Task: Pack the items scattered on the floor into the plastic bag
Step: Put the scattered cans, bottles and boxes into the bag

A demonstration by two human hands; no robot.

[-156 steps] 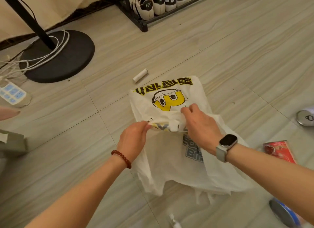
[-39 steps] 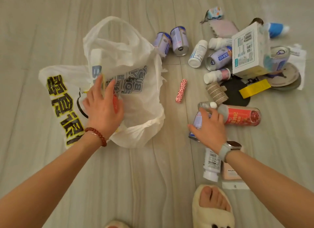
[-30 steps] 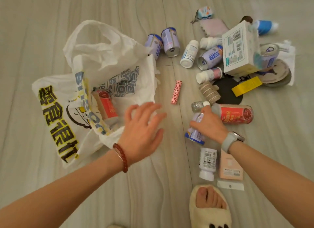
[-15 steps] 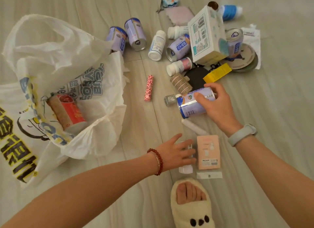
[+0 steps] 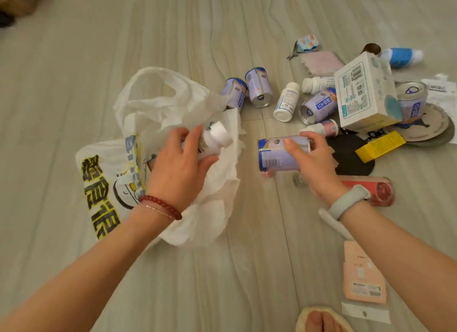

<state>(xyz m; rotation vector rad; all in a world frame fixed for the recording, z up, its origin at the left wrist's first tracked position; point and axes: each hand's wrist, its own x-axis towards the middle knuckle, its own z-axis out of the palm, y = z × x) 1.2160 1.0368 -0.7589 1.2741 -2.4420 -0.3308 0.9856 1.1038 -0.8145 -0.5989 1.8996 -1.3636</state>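
Observation:
The white plastic bag with yellow print lies open on the floor at centre left. My left hand is over its mouth, shut on a white-capped bottle. Just right of the bag, my right hand grips a pale purple can held sideways above the floor. Several more purple cans, white bottles, a white box, a yellow box and a red tube lie scattered at upper right.
A pink card and a white tag lie at lower right beside my slippered foot. A black disc, round lids, a pink pouch and a blue bottle lie among the pile.
My left hand picked the white bottle up from near my foot and carried it left over the bag's mouth. My right hand brought the purple can leftward toward the bag.

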